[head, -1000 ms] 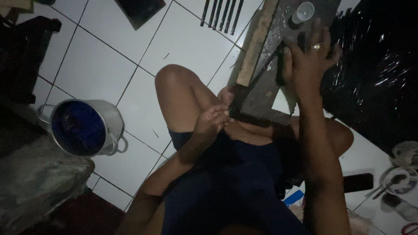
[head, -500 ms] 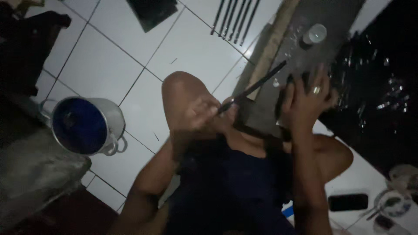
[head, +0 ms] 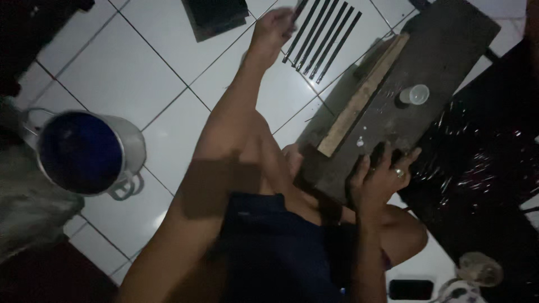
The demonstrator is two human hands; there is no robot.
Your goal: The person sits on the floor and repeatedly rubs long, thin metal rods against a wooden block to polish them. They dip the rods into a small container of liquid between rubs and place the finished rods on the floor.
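A dark board (head: 432, 62) lies tilted across my knees, with a pale wooden strip (head: 362, 98) along its left side and a small clear cup (head: 415, 93) on top. My right hand (head: 379, 178), a ring on one finger, grips the board's near edge. My left hand (head: 271, 31) is stretched far out over the white tiles. Its fingers are closed on the end of a thin dark rod (head: 296, 12), at the left of a row of similar dark rods (head: 325, 39) lying side by side on the floor.
A metal pot with a blue inside (head: 90, 152) stands on the floor at the left. A black square object (head: 216, 14) lies at the top. Shiny black plastic sheeting (head: 483, 168) covers the right side. A dark phone (head: 411, 289) and a small round dish (head: 480, 269) lie at the bottom right.
My left hand has swung from my lap out to the row of rods on the floor, carrying the thin rod. The right hand stays on the board's edge.
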